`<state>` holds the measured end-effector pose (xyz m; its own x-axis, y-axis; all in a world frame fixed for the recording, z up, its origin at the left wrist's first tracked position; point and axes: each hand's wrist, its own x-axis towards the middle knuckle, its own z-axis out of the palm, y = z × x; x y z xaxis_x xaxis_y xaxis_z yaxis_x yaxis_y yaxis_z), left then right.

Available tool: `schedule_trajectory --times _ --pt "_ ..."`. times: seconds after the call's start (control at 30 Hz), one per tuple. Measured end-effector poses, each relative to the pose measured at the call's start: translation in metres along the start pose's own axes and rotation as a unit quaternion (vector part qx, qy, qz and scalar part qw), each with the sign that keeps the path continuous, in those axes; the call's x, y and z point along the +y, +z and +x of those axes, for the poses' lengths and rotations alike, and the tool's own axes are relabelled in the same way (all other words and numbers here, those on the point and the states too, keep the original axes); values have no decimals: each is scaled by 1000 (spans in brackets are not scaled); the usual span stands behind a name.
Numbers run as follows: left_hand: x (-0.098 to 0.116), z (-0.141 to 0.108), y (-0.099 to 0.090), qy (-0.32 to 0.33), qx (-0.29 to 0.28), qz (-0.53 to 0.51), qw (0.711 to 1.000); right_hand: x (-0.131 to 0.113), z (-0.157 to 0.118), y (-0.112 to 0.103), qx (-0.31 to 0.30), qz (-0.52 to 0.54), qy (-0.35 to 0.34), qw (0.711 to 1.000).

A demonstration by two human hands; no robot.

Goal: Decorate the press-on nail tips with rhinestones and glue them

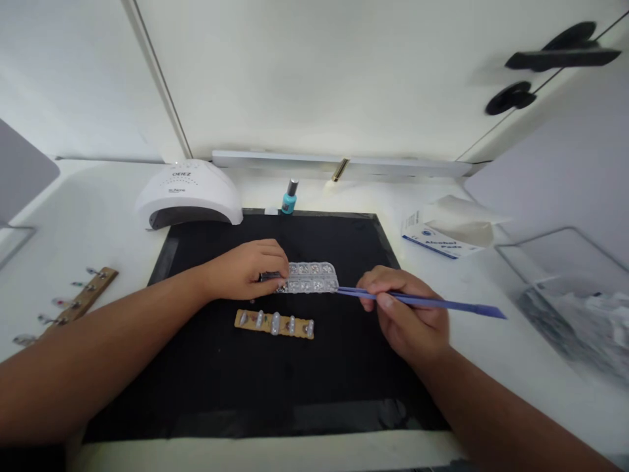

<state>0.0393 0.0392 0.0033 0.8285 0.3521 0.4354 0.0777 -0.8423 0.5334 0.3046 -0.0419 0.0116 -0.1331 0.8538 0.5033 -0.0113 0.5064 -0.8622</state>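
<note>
Head view: left hand (260, 270), fingers closed on the left end of one clear compartment case (312, 278), which lies on a black mat (344, 367). Right hand (405, 314), gripping purple tweezers (442, 303), tips at the case's right end. One wooden strip (268, 324) bearing pale nail tips, nearer the wearer than the case. Teal bottle (289, 198), upright, at the mat's far edge. White lamp (189, 193), far left on the counter (383, 196).

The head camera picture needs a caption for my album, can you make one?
Left hand at a clear compartment tray, right hand holding purple tweezers, above a black mat.
</note>
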Motion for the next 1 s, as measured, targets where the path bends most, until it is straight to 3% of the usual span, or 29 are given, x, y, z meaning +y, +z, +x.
schedule_trajectory --times 0.17,0.27,0.4,0.6,0.73,1.0 --pt "-3 -1 2 -4 -4 3 1000 -32 10 -1 -47 2 -33 998" --pt "-5 -2 3 -11 -27 11 1000 -35 18 -2 -64 16 -39 997" --pt "-5 -3 4 -34 -56 32 997 -10 27 2 -82 50 -2 995" --pt "0 0 3 -58 -85 46 994 35 29 12 -99 121 137 978" --pt "5 4 3 -73 -97 52 991 42 29 13 -95 164 199 961" --pt "7 9 12 -90 -78 155 981 40 35 14 -125 235 235 935"
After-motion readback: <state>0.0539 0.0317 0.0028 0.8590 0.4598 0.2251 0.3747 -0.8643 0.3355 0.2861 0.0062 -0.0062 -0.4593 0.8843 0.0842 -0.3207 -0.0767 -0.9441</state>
